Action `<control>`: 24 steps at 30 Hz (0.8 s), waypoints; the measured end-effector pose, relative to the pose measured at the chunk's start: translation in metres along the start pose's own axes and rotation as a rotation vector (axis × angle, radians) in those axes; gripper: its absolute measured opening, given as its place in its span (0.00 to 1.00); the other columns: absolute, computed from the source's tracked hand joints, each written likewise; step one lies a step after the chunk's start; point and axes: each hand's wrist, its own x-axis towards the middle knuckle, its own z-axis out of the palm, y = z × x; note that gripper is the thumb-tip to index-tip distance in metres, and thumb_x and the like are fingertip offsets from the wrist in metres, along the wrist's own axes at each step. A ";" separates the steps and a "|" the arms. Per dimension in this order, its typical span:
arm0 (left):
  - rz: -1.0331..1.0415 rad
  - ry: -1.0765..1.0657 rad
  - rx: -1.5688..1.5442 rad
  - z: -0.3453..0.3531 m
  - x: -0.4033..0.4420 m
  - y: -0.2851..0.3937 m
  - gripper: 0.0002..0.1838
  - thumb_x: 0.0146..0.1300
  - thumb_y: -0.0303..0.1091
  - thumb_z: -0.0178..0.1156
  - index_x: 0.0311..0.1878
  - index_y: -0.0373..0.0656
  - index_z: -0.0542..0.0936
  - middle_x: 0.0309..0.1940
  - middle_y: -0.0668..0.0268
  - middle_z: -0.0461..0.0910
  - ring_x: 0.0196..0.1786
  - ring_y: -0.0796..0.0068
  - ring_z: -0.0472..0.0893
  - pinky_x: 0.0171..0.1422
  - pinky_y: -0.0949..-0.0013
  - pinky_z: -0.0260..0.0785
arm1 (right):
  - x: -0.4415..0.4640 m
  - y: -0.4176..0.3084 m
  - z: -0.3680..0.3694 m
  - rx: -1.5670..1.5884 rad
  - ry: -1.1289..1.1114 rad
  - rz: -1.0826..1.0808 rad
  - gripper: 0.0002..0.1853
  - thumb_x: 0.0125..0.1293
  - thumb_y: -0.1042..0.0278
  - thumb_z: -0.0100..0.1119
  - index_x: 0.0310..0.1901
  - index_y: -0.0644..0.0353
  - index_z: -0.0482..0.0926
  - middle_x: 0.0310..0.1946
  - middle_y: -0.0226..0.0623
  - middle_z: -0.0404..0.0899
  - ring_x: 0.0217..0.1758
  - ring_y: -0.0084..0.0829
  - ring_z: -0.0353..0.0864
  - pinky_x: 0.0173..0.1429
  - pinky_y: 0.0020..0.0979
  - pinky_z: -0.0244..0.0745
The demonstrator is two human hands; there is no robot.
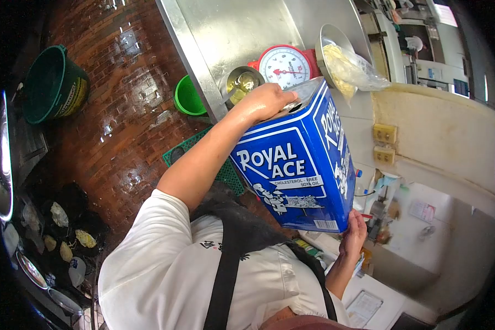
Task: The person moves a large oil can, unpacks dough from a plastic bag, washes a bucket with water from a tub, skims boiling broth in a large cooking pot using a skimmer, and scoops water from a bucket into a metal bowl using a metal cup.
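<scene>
A large blue oil tin (280,170), lettered "Royal Ace", is tilted in front of my chest. My left hand (272,102) grips its top by the opening, with some fingers hidden. My right hand (355,234) holds the bottom edge at the other end, fingertips along the corner. Just beyond the top of the tin, a metal bowl (229,88) with clear yellowish liquid stands on the steel table (225,33). Beside the bowl is a red dial scale (283,65). No pouring stream is visible.
A metal basin (335,34) holds a plastic bag (363,71) and pale yellow pieces. On the wet brick floor stand a green bucket (190,96) and a dark green tub (52,85). Wall sockets (385,133) are at right; a green crate (231,179) is below the tin.
</scene>
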 end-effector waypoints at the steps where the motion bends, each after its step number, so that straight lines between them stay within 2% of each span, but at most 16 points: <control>1: -0.004 -0.001 -0.002 0.000 -0.001 0.001 0.37 0.63 0.63 0.57 0.45 0.29 0.82 0.42 0.41 0.83 0.48 0.54 0.84 0.55 0.61 0.72 | 0.001 0.002 -0.002 0.003 -0.005 0.003 0.16 0.71 0.61 0.60 0.52 0.65 0.78 0.34 0.25 0.82 0.29 0.13 0.75 0.29 0.15 0.63; 5: -0.020 -0.011 -0.019 0.000 -0.001 0.000 0.36 0.63 0.63 0.57 0.45 0.29 0.83 0.41 0.42 0.84 0.47 0.54 0.85 0.54 0.60 0.73 | 0.001 0.003 -0.003 0.017 -0.024 -0.002 0.15 0.71 0.62 0.60 0.51 0.65 0.78 0.35 0.26 0.82 0.30 0.14 0.76 0.31 0.15 0.66; 11: -0.003 -0.009 0.008 0.005 0.006 -0.005 0.34 0.64 0.60 0.58 0.44 0.30 0.83 0.39 0.46 0.85 0.44 0.58 0.85 0.52 0.61 0.73 | -0.001 0.002 -0.002 0.034 -0.035 0.035 0.15 0.72 0.63 0.59 0.51 0.67 0.78 0.38 0.30 0.83 0.37 0.19 0.79 0.42 0.20 0.72; 19: 0.033 -0.007 -0.016 0.019 0.015 -0.016 0.32 0.65 0.59 0.58 0.44 0.30 0.83 0.38 0.49 0.86 0.44 0.60 0.85 0.52 0.63 0.73 | 0.001 0.018 0.003 0.068 -0.012 0.025 0.16 0.72 0.62 0.58 0.51 0.67 0.78 0.40 0.32 0.82 0.40 0.21 0.80 0.45 0.22 0.74; 20: 0.018 -0.019 -0.026 0.019 0.013 -0.013 0.32 0.65 0.58 0.58 0.44 0.30 0.83 0.38 0.49 0.85 0.44 0.61 0.85 0.52 0.63 0.73 | 0.001 0.027 0.006 0.077 -0.009 0.031 0.16 0.72 0.62 0.58 0.51 0.67 0.78 0.40 0.32 0.82 0.40 0.21 0.80 0.45 0.22 0.74; 21: 0.004 -0.043 -0.031 0.013 0.000 0.007 0.32 0.66 0.58 0.57 0.44 0.30 0.83 0.38 0.50 0.85 0.44 0.61 0.84 0.52 0.63 0.73 | 0.011 0.057 0.000 0.095 -0.006 0.060 0.20 0.72 0.60 0.59 0.56 0.69 0.77 0.45 0.35 0.81 0.46 0.25 0.79 0.53 0.26 0.73; 22: -0.006 -0.077 -0.029 0.012 -0.006 0.022 0.32 0.66 0.58 0.57 0.44 0.30 0.83 0.38 0.51 0.85 0.44 0.62 0.84 0.52 0.63 0.73 | 0.018 0.090 0.001 0.053 0.101 0.140 0.21 0.72 0.58 0.58 0.56 0.68 0.77 0.45 0.35 0.81 0.47 0.26 0.77 0.56 0.28 0.72; 23: -0.002 -0.052 0.063 0.024 0.014 0.004 0.32 0.67 0.59 0.56 0.45 0.30 0.82 0.37 0.53 0.85 0.42 0.65 0.82 0.51 0.63 0.72 | 0.022 0.114 0.006 0.041 0.061 0.140 0.21 0.72 0.57 0.58 0.56 0.68 0.78 0.47 0.36 0.81 0.49 0.26 0.76 0.58 0.30 0.71; 24: 0.047 -0.033 0.116 0.031 0.015 0.009 0.33 0.68 0.59 0.53 0.32 0.30 0.82 0.33 0.42 0.83 0.41 0.47 0.83 0.50 0.53 0.71 | 0.023 0.130 0.019 0.072 0.040 0.152 0.21 0.72 0.56 0.57 0.55 0.67 0.79 0.48 0.36 0.81 0.51 0.26 0.76 0.60 0.30 0.69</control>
